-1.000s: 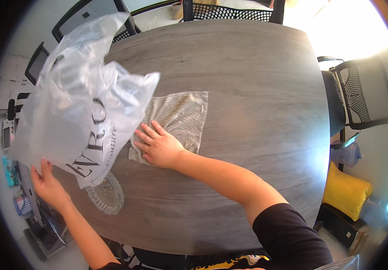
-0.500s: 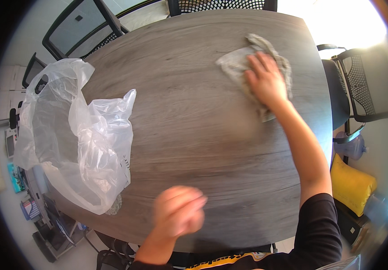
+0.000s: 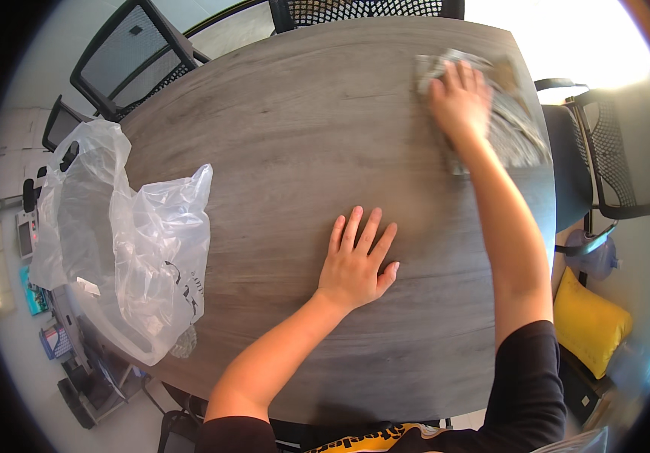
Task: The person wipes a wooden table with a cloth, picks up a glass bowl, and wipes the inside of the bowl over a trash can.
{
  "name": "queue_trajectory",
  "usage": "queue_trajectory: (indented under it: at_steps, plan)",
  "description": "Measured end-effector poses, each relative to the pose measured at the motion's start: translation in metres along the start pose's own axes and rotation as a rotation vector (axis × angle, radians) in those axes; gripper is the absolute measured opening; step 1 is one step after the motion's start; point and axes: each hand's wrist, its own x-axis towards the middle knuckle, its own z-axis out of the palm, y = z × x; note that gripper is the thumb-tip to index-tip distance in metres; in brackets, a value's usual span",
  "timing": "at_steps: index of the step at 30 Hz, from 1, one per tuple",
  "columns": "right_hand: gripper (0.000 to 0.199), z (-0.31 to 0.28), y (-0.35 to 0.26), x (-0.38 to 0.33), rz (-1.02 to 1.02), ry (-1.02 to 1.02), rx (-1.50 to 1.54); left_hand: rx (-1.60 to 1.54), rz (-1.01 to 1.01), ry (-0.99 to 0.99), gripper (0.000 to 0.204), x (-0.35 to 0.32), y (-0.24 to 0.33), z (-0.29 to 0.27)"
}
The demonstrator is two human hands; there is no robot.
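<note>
My right hand (image 3: 462,102) lies flat on a grey cloth (image 3: 517,140), its fingers stretched out and pressing the cloth against the wood-grain table (image 3: 287,136) near the far right edge. Cloth and hand are slightly blurred. The cloth is spread out and wrinkled, partly covered by my palm. Nearer to me, my left hand (image 3: 359,260) rests palm down on the bare tabletop, fingers spread, with nothing in it.
A crumpled clear plastic bag (image 3: 155,257) stands on the table's left side, a small clear object (image 3: 184,343) beside its base. Mesh chairs (image 3: 132,57) line the far side, and another chair (image 3: 604,151) is at the right. A yellow cushion (image 3: 591,321) lies right of the table.
My right hand has slid the cloth farther away and to the right. My left hand, blurred above the near edge before, has moved forward and now lies flat on the table.
</note>
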Motion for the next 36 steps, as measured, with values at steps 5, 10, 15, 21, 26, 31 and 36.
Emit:
queue_trajectory:
  at_steps: [5,10,15,21,26,31,36]
  plan:
    - [0.055,0.013,-0.162,-0.01,-0.575,0.044,0.268,-0.014,-0.022,0.006,0.061,0.001,-0.001,-0.002]
    - [0.053,0.03,-0.23,-0.009,-0.967,-0.083,0.38,0.003,-0.034,-0.009,0.06,0.007,0.009,0.006]
    - [0.053,0.048,-0.182,0.092,-0.719,-0.082,0.374,0.026,-0.021,-0.025,0.057,0.006,0.01,0.012]
    - [0.048,0.018,0.04,0.163,-0.431,0.046,-0.09,0.027,-0.025,-0.016,0.057,0.004,0.006,0.009]
    - [0.069,0.025,0.196,0.136,0.058,0.116,0.032,0.015,-0.019,-0.018,0.059,0.005,0.007,0.011]
    - [0.078,0.001,0.217,0.043,0.087,0.001,0.127,0.029,-0.008,0.006,0.062,-0.001,0.005,0.009]
    - [0.064,-0.033,0.2,-0.088,-0.055,0.081,-0.106,0.024,-0.008,0.014,0.061,-0.003,0.007,0.009]
